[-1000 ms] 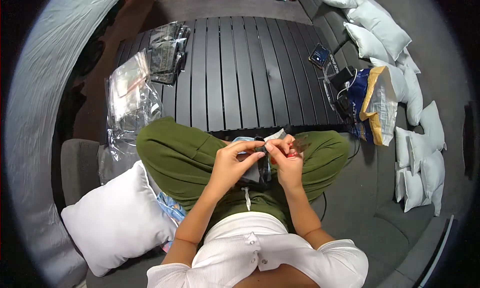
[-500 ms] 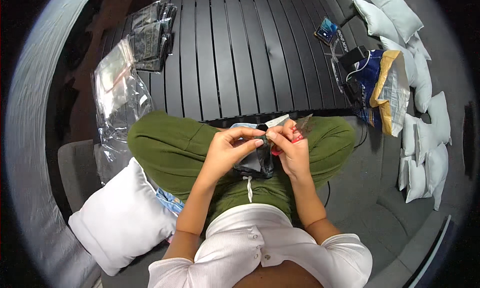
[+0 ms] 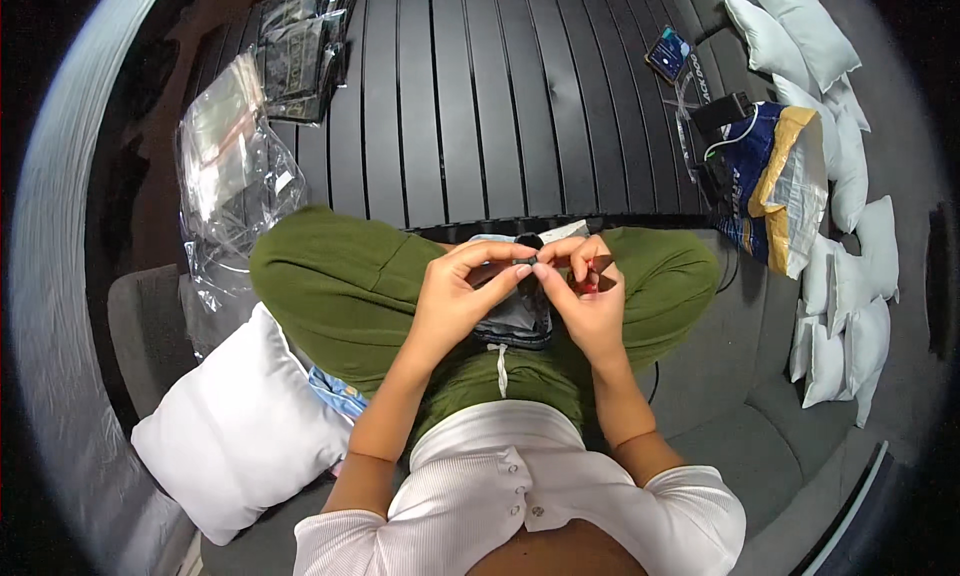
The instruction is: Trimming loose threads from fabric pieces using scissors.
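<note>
Over my lap, my left hand [image 3: 462, 284] pinches the upper edge of a black fabric piece [image 3: 540, 328] between thumb and fingertips. My right hand [image 3: 588, 301] pinches the same edge, its fingertips almost meeting the left ones. Tucked in the curled fingers of that right hand is a pair of red-handled scissors [image 3: 590, 282], its blades hardly showing. Below the fingertips the fabric hangs with a greyish, pouch-like part [image 3: 508, 316]. The exact spot between the fingertips is too small to make out.
A black slatted table [image 3: 490, 106] stands ahead, bearing dark packaged items [image 3: 300, 61] and clear plastic bags [image 3: 225, 156] at its left. A phone [image 3: 668, 54] and a blue-and-gold bag [image 3: 775, 181] are right. White cushions [image 3: 245, 421] lie beside me and along the right seat [image 3: 835, 336].
Both hands stay pinched on the fabric, now closer together. The right hand has turned, so the scissor blades that stuck out are mostly out of sight. The view has shifted slightly.
</note>
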`<state>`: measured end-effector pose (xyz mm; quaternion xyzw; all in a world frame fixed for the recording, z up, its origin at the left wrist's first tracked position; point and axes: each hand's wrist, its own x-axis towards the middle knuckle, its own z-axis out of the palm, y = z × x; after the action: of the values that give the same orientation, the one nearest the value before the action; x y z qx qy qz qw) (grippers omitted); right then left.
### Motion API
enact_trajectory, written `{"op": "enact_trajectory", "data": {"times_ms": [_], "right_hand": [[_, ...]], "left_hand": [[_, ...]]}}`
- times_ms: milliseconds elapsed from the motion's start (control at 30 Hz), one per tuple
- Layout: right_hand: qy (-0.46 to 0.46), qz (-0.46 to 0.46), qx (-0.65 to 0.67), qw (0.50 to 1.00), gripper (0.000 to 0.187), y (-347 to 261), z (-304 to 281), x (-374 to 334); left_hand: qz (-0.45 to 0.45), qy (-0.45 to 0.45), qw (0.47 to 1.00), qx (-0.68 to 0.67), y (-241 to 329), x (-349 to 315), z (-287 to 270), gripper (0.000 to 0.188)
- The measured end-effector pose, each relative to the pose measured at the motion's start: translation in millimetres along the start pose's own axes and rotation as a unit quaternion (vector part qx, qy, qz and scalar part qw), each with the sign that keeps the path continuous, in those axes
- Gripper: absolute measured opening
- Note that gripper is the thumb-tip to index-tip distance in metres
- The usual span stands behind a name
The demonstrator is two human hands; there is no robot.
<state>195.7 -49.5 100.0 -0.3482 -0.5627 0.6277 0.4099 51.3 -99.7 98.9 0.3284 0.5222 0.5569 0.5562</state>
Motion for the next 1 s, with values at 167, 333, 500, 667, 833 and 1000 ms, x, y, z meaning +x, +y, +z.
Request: {"op": "enact_trajectory", "data": {"times_ms": [167, 333, 500, 667, 833, 1000], "right_hand": [[0.027, -0.044, -0.151, 0.987, 0.029, 0.3, 0.5, 3.0], [-0.007, -0.065, -0.209, 0.976, 0.029, -0.9, -0.4, 4.7], [0.027, 0.022, 0.007, 0.999, 0.028, -2.1, -1.0, 7.9], [0.058, 0.010, 0.001, 0.998, 0.027, -1.4, -5.8, 13.0], [0.050, -0.041, -0.206, 0.976, 0.021, 7.7, -15.5, 18.4], [0.072, -0.061, -0.275, 0.957, 0.020, 17.3, -32.4, 18.7]], "left_hand": [[0.093, 0.037, 0.980, 0.173, 4.6, 1.5, 1.5, 0.015], [0.162, 0.055, 0.955, 0.242, -1.4, 3.6, -4.0, 0.017], [0.110, 0.048, 0.975, 0.189, -1.9, 3.8, -5.8, 0.018], [-0.027, 0.021, 0.999, 0.033, -1.4, 1.2, -8.2, 0.013], [-0.077, 0.003, 0.994, -0.072, 1.6, 2.5, -13.3, 0.014], [-0.114, -0.020, 0.980, -0.159, 3.0, 1.7, -16.2, 0.018]]}}
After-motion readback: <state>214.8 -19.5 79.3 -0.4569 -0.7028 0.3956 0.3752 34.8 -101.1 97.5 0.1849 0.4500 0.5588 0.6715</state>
